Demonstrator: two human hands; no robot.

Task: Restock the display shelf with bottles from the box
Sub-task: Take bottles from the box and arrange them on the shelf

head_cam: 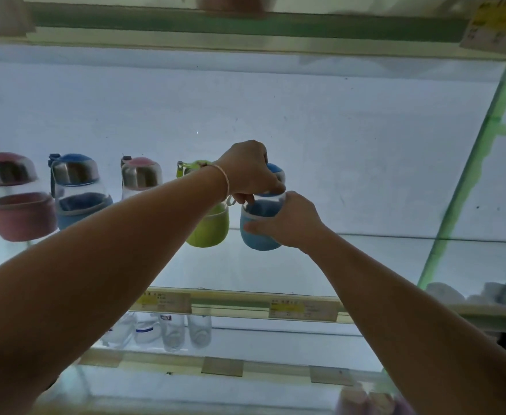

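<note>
Starting at nine o'clock, a pink bottle (18,202), a blue-sleeved bottle (79,190), a second pink bottle (141,175) and a green bottle (208,229) line the glass shelf (365,259). The left hand (248,172) has its grip curled over the cap of the held blue bottle (259,223), just at the green one's three o'clock. The right hand (290,223) wraps its grip round the sleeve. The left forearm (144,217) crosses the green bottle, so a careless withdrawal could topple it onto the glass.

Five bottles line up along the glass shelf (365,265), from the leftmost bottle (18,199) through the second bottle (78,190), third bottle (141,175) and fourth bottle (208,229) to the rightmost bottle (257,232). The left grip (248,172) sits atop the rightmost bottle and the right grip (290,220) is at its right side. Below, glasses (172,330) cluster at the left of the lower shelf (275,342).
</note>
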